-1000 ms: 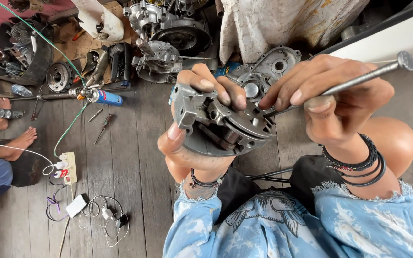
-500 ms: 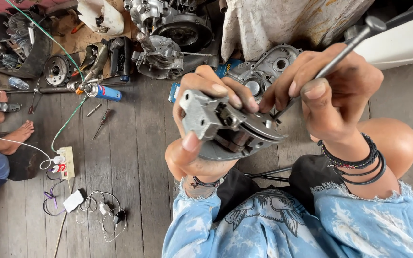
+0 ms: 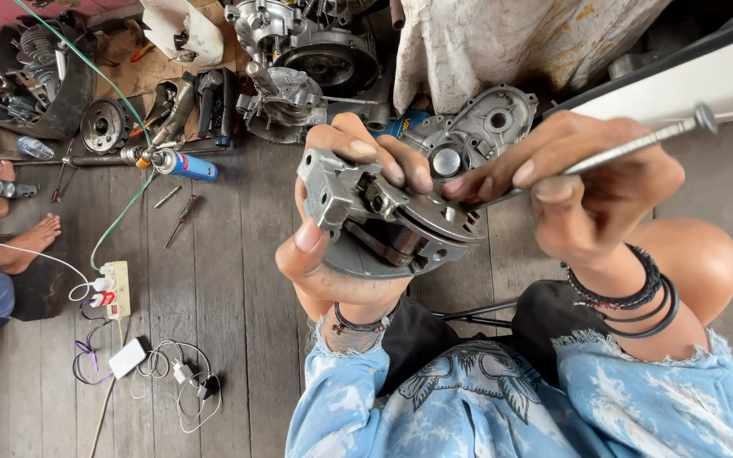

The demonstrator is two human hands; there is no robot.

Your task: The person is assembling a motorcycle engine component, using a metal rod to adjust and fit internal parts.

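— Fingers (image 3: 366, 157) of the left hand (image 3: 332, 246) curl over the top edge of the round metal part (image 3: 392, 229), thumb pressed on its near side, gripping it tight above the lap.

— And the right hand (image 3: 587, 195)?

— Closed around a thin metal rod (image 3: 638, 144); its tip meets the part's right rim, just beside the left fingertips.

— Any room around them?

— Bare wooden floor (image 3: 231, 280) lies open left of the hands. Beyond them engine parts (image 3: 316, 59) and a grey cover (image 3: 477, 127) crowd the far edge. A blue can (image 3: 188, 165) and a white power strip (image 3: 116, 288) sit well apart on the left, near another person's bare foot (image 3: 31, 242).
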